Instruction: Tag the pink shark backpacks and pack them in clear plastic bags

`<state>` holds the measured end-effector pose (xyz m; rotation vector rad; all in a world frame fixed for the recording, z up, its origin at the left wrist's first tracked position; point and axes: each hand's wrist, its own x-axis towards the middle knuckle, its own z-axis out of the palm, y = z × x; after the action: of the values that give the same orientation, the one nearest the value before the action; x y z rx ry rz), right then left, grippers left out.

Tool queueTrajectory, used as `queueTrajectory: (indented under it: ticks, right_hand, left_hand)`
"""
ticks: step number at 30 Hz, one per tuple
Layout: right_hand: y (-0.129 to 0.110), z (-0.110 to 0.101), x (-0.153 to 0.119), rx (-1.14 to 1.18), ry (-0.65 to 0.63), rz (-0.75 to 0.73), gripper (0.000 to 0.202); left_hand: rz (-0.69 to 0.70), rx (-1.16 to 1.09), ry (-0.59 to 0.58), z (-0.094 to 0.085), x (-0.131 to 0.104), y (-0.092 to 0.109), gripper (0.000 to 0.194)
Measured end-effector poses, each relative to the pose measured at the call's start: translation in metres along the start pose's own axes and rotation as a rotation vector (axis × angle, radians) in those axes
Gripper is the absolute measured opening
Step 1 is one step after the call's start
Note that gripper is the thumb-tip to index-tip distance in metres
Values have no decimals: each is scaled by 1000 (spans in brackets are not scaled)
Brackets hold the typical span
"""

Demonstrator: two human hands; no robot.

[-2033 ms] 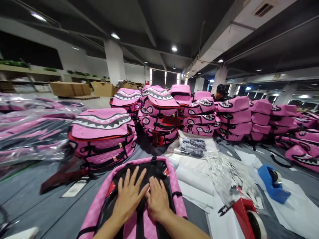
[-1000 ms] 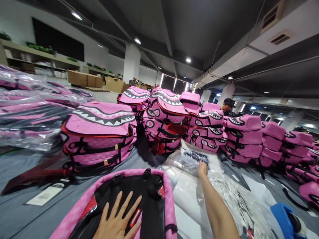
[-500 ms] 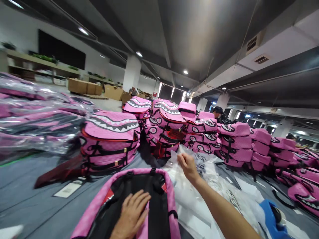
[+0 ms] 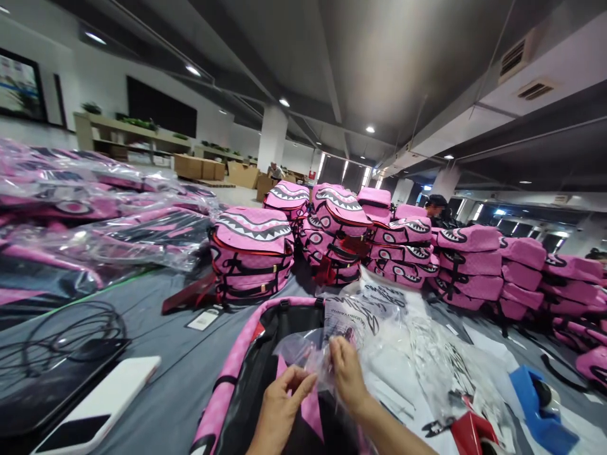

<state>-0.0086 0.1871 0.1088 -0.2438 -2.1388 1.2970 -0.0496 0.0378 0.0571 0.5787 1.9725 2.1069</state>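
Note:
My left hand [image 4: 283, 404] pinches the edge of a transparent plastic bag [image 4: 363, 316] printed with dark lettering. My right hand [image 4: 348, 374] is closed on the same bag, a short way to the right. Beneath both hands lies a pink and black backpack [image 4: 220, 398], its black side facing up. The bag's loose film partly covers the backpack's upper right part. More printed plastic bags [image 4: 403, 360] lie in a heap to the right of my hands.
Pink shark-mouth backpacks [image 4: 253, 253] stand in stacks across the table. Plastic-wrapped backpacks [image 4: 142, 237] are piled at left, near a white phone [image 4: 102, 404] and a black cable [image 4: 61, 341]. Blue [image 4: 540, 404] and red tape dispensers [image 4: 474, 433] sit at right. People are farther back.
My left hand has lifted off the backpack and now grips the plastic bag. My right hand has come nearer with the bag, over the backpack. The view has turned left.

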Motion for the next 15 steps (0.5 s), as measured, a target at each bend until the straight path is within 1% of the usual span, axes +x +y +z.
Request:
queueTrajectory:
  ticks: [2,4,5,6,7,9,10,11,12,13,14,15]
  right_hand:
    - [-3,-8,17,59,54,32,58]
    - [-6,-17,30,89,100,39,58]
    - [-9,-20,33,84,122,26,57]
    - [-11,-22,33,66,137,2,57]
    - [-14,-23,29,38,135,-28,56]
    - [-22,-19,15,-29,62,-101,53]
    - [-27,-17,6,-55,-7,-137,51]
    - [-32,-16,-5,-70,-90,-164,49]
    - [-36,-16,-17,-75,-176,-177,46]
    - [-39,-19,-28,-88,-247,-175,42]
    - [-38,-24,-40,-120,-297,-164,37]
    - [-33,-31,-51,-176,-315,-147,33]
  left_hand:
    - [30,154,-24,-17,-3,-9,46]
    - [49,274,-21,-33,-9,-12,37]
    - [98,349,5,-38,-12,-12,33]
    - [194,443,57,-41,-14,-9,34]
    - [336,554,124,-40,-16,-3,41]
    - [682,801,221,-32,-14,11,52]
    - [837,893,237,-25,-10,18,53]
    - [923,945,203,-19,-4,24,52]
    - [956,948,166,-15,3,28,47]
    - [941,936,120,-12,11,30,39]
    - [905,914,96,-12,20,30,30]
    - [864,890,91,-15,27,28,23]
